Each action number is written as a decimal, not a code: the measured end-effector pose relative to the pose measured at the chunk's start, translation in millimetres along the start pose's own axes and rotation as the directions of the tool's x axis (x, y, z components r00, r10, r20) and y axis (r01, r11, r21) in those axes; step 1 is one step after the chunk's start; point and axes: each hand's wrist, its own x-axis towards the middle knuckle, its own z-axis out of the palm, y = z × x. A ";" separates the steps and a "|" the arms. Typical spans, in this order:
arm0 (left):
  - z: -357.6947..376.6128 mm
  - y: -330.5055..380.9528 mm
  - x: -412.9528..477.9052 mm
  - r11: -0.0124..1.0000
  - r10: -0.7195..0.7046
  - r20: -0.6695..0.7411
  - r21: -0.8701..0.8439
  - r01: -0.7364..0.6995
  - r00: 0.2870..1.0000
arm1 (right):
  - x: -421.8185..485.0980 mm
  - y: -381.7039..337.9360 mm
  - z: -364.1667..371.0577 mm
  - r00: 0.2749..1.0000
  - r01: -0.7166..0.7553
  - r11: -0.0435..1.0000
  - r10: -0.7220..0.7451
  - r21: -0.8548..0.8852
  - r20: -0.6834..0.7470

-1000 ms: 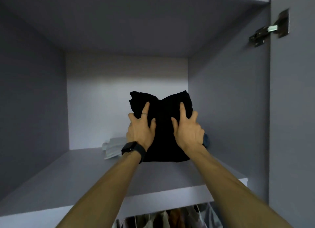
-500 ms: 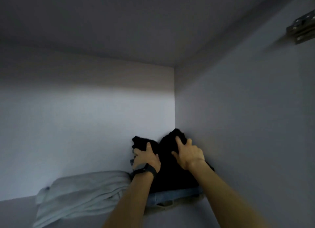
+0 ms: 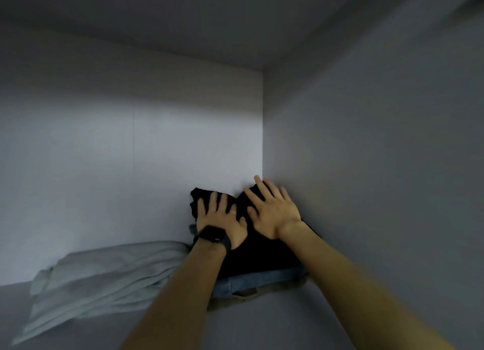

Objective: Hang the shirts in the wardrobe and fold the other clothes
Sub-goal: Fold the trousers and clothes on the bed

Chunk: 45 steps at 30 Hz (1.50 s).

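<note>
The folded black garment lay on folded denim in the shelf's back right corner, with the left hand and right hand pressing it flat-fingered, neither grip closed; soft, light and floppy, it probably wanted lifting from under its folded edges.

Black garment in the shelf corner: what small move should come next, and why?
Probably lift both hands straight off and draw back. The left hand and right hand lie flat, fingers spread, on the black garment, which sits on top of the jeans, pushed into the back right corner, so it looks placed.
</note>
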 end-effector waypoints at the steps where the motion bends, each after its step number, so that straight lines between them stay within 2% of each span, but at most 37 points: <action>1: 6.7 -2.5 -0.2 0.996 -0.042 0.059 -0.073 0.047 0.997 | 4.2 3.0 8.9 0.995 -0.027 0.999 0.023 0.042 0.093; 4: 19.3 -10.3 2.0 0.956 -0.128 0.148 -0.243 0.162 0.981 | 23.0 6.1 29.5 0.959 -0.083 0.996 0.074 0.019 0.274; 7: 20.4 -16.2 12.6 0.932 -0.122 0.192 -0.315 0.179 0.974 | 39.9 4.9 33.6 0.918 -0.101 0.995 0.087 0.016 0.387; 14: 25.9 -19.6 24.3 0.932 -0.094 0.229 -0.322 0.167 0.969 | 47.1 3.0 41.0 0.916 -0.138 0.989 0.109 0.046 0.387; 16: 24.6 -18.5 22.1 0.934 -0.106 0.220 -0.312 0.173 0.970 | 41.7 -0.9 35.8 0.938 -0.143 0.987 0.114 0.068 0.327; 19: 20.3 -20.4 19.9 0.945 -0.098 0.198 -0.288 0.154 0.975 | 23.4 -8.9 15.1 0.972 -0.196 0.974 0.178 0.113 0.152; 22: 9.3 -24.4 12.5 0.964 -0.097 0.176 -0.226 0.136 0.980 | -3.6 -18.4 -11.3 0.965 -0.260 0.953 0.263 0.154 0.003; 24: -9.8 -17.3 -2.1 0.973 -0.084 0.104 -0.204 0.104 0.991 | -41.6 -21.3 -30.3 0.952 -0.280 0.937 0.300 0.211 -0.068; 26: -31.2 0.0 -28.2 0.978 -0.005 -0.029 -0.211 -0.001 1.000 | -90.7 -24.0 -49.1 0.931 -0.297 0.915 0.342 0.273 -0.132; 28: -48.2 25.8 -64.9 0.968 0.136 -0.151 -0.191 -0.164 0.979 | -149.1 -25.4 -66.8 0.899 -0.331 0.878 0.404 0.346 -0.167; 32: -59.9 83.6 -160.6 0.873 0.367 -0.263 -0.232 -0.428 0.892 | -286.4 -28.8 -99.6 0.835 -0.387 0.830 0.500 0.401 -0.229; 37: -43.3 175.9 -322.4 0.593 0.587 -0.405 -0.373 -0.713 0.701 | -506.0 -16.1 -137.4 0.691 -0.601 0.745 0.666 0.288 -0.281; 41: -24.1 258.6 -454.9 0.304 0.760 -0.429 -0.428 -0.851 0.488 | -682.0 -26.6 -182.5 0.519 -0.828 0.555 0.814 0.084 -0.260; 43: -27.5 304.2 -532.7 0.130 0.819 -0.443 -0.476 -0.870 0.364 | -770.5 -41.3 -210.6 0.400 -0.912 0.409 0.877 -0.022 -0.267; 45: -35.5 344.0 -615.3 -0.055 0.862 -0.457 -0.513 -0.857 0.219 | -850.4 -66.3 -239.1 0.236 -0.971 0.215 0.931 -0.103 -0.280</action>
